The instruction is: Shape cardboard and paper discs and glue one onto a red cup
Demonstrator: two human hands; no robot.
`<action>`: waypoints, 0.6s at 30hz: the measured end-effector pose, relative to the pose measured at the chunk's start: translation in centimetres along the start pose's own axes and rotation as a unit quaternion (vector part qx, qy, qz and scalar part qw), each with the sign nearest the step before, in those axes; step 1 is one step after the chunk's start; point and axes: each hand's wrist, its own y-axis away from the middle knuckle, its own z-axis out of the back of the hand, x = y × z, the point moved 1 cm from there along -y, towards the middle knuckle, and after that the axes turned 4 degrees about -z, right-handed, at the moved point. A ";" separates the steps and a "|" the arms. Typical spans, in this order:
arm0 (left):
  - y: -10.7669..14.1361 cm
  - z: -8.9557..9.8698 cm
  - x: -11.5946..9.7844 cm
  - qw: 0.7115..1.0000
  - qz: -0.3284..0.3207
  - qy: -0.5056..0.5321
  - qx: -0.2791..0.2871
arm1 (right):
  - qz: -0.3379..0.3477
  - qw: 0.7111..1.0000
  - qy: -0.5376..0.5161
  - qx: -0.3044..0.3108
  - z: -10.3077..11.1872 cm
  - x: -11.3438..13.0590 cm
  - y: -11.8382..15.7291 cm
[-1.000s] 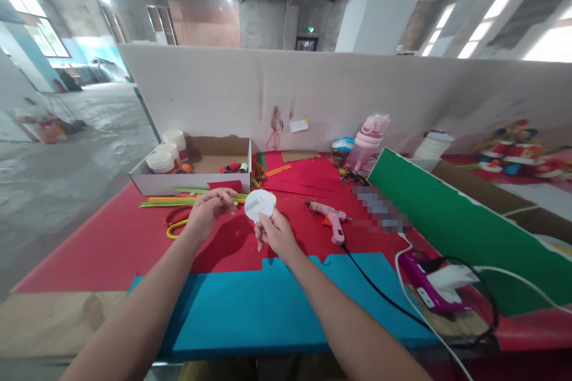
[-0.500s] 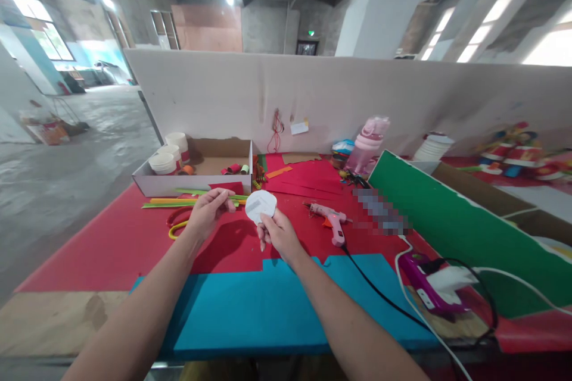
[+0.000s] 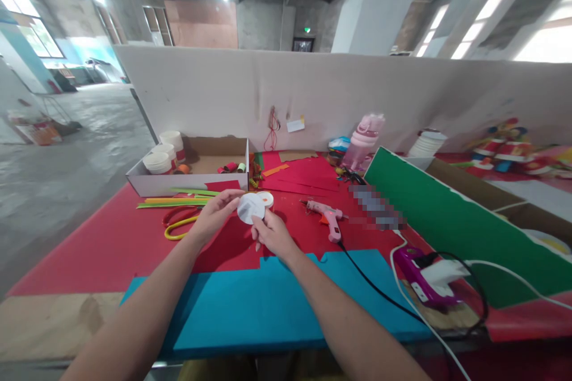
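Observation:
A white paper disc is held up above the red table covering, facing me. My right hand pinches its lower right edge between thumb and fingers. My left hand has its thumb and fingertips at the disc's left edge and appears to grip it there. Just behind the disc, partly covered by it, shows a small white round thing with an orange spot; its kind is unclear. Scissors with yellow and red handles lie beside my left wrist. A pink glue gun rests to the right of my hands.
White cups and paper rolls stand in an open cardboard box. Paper strips lie before it. A blue sheet covers the front edge. At right are a purple power strip, cables, a green board and a pink bottle.
My left hand has moved to the disc's left edge from slightly apart. The disc has turned to show a plain face, and the white round thing behind it has come into view.

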 end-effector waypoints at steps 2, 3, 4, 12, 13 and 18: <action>0.1 0.1 0.1 1.000 0.014 -0.011 0.014 | 0.000 1.000 0.001 0.019 -0.1 0.2 0.1; 0.1 0.2 0.2 1.000 0.019 -0.012 0.018 | 0.002 1.000 -0.002 0.030 -0.1 0.4 0.2; 0.1 0.3 0.3 0.999 0.023 -0.011 0.021 | 0.003 0.999 -0.007 0.040 -0.1 0.6 0.3; -0.2 0.9 0.1 0.972 -0.118 -0.204 -0.017 | -0.015 0.999 -0.005 0.050 0.0 0.5 0.3; -0.2 0.8 -0.1 0.954 -0.169 -0.246 -0.031 | -0.013 0.999 -0.002 0.040 0.1 0.3 0.3; 0.0 -0.4 -0.3 0.896 -0.301 -0.325 0.011 | -0.005 1.000 0.016 0.023 0.0 -0.1 0.3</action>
